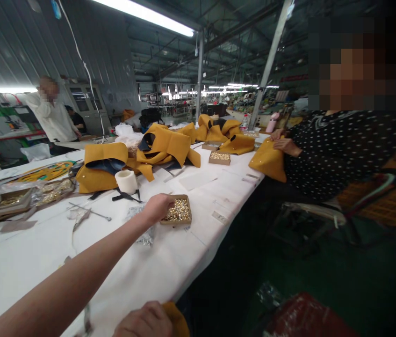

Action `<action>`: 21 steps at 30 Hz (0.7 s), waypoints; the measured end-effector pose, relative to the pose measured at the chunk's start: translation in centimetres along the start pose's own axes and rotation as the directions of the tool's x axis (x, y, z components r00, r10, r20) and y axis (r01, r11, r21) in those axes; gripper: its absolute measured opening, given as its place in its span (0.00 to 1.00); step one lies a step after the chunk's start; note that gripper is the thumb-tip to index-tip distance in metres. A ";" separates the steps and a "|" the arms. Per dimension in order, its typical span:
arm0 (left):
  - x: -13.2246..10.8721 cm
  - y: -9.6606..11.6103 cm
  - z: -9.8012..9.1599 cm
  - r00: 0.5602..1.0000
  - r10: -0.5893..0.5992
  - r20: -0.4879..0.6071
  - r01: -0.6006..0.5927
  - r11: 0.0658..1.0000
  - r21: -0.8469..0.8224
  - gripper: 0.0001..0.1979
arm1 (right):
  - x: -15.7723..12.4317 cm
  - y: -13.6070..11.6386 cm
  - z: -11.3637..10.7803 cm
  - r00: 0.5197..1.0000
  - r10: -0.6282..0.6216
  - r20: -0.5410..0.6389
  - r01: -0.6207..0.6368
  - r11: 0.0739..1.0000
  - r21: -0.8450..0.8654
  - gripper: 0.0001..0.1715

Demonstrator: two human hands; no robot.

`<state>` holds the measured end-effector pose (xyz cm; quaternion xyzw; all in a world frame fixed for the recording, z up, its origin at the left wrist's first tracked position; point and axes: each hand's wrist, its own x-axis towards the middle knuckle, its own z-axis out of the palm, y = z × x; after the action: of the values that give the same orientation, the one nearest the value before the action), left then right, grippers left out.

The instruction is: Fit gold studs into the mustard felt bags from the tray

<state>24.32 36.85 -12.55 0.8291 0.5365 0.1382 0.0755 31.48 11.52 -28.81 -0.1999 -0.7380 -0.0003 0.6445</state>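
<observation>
My left hand (159, 207) reaches across the white table to a small cardboard box (190, 210) of shiny gold metal studs (179, 211). Its fingers are closed together over the box's left side; what lies between them is hidden. At the bottom edge of the picture, my right hand (144, 321) is curled against a mustard-yellow felt piece (176, 320), gripping it. Only part of that piece shows. Beside the left wrist, on the table, lies a clear bag of small silver parts (145, 238).
Yellow felt pieces (164, 142) pile up beyond a white tape roll (126, 181). Another stud box (219, 157) stands farther back. At right a seated co-worker (334, 154) holds a yellow felt piece (268, 158). Thin metal rods (90, 211) lie at left. The table edge (215, 243) runs diagonally.
</observation>
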 end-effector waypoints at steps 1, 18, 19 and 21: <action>-1.1 0.6 -0.8 0.999 -0.015 -0.028 0.014 0.999 -0.046 0.13 | 0.6 -0.2 -1.0 1.000 0.010 -0.025 -0.009 1.000 0.019 0.18; -38.2 12.2 1.1 0.711 -0.664 0.232 0.438 0.160 -0.885 0.19 | 4.7 -7.6 -12.0 0.838 0.390 0.380 -0.497 0.833 0.241 0.17; -38.7 12.4 1.1 0.723 -0.658 0.211 0.402 0.153 -0.903 0.18 | 4.8 -8.0 -11.9 0.836 0.390 0.387 -0.501 0.830 0.245 0.17; -39.6 12.8 0.9 0.747 -0.643 0.170 0.346 0.157 -0.925 0.18 | 4.9 -8.6 -11.8 0.835 0.377 0.401 -0.499 0.827 0.260 0.18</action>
<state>20.43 -4.45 -15.78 0.3831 0.6083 0.4887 0.4944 39.73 1.98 -19.90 -0.2439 -0.7564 0.3163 0.5181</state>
